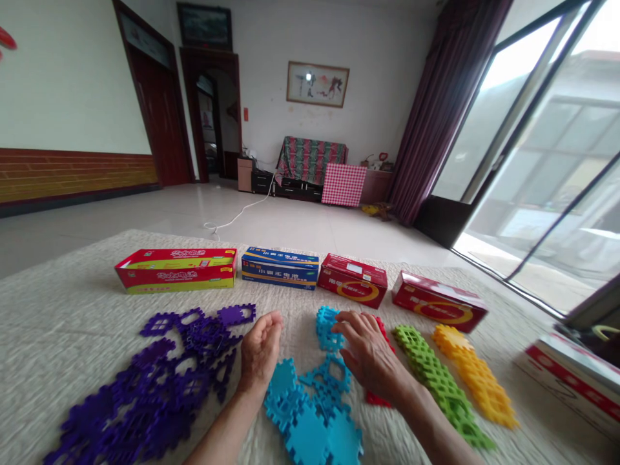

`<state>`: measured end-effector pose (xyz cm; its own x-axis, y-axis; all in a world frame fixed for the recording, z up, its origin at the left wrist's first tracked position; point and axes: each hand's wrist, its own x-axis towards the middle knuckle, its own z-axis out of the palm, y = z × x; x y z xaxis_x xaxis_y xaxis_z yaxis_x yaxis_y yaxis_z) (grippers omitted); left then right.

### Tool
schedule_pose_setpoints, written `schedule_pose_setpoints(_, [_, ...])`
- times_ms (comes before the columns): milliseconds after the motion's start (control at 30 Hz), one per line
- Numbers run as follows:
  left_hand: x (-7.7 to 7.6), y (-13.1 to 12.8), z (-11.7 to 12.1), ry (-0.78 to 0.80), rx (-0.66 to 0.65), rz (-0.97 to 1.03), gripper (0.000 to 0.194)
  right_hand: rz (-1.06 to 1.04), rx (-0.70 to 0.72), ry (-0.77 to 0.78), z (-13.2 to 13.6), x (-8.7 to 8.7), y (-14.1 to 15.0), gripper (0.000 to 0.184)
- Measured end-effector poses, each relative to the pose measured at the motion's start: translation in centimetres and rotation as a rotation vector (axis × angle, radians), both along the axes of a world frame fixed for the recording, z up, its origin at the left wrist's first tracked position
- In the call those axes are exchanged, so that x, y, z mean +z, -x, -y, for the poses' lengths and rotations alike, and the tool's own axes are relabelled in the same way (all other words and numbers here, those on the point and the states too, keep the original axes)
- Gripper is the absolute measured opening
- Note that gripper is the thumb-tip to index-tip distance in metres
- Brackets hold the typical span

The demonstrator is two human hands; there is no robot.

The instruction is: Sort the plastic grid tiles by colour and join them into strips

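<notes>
Draping loosely spread fingers [351,326] over blue interlocking plastic tiles [325,326], the right hand [371,355] shows no clear grip; the left hand [260,349] curls half-open, empty, beside purple tiles [159,400] on the cream rug [72,310].

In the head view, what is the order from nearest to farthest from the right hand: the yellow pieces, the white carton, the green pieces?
1. Green pieces, just right of the right hand.
2. Yellow pieces, right of the green.
3. White carton, at the view's right edge.
</notes>
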<state>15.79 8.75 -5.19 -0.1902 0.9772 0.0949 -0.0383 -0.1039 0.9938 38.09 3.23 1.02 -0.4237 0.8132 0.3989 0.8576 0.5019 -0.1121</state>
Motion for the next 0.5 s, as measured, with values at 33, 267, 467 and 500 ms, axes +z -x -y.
schedule_pose_setpoints(33, [0.0,0.0,0.0,-0.002,0.001,-0.006,0.037,-0.005,-0.009,0.023,0.2,0.4,0.0,0.029])
schedule_pose_setpoints(267, [0.2,0.0,0.2,0.011,0.005,-0.02,0.035,0.128,-0.239,0.264,2.0,2.1,1.4,0.016])
schedule_pose_setpoints(467, [0.1,0.0,0.0,0.006,0.01,-0.004,0.035,0.252,-0.41,0.323,2.1,0.8,3.0,0.012])
schedule_pose_setpoints(500, [0.0,0.0,0.0,0.002,0.009,-0.006,0.035,0.263,-0.425,0.334,2.1,0.7,3.1,0.012])
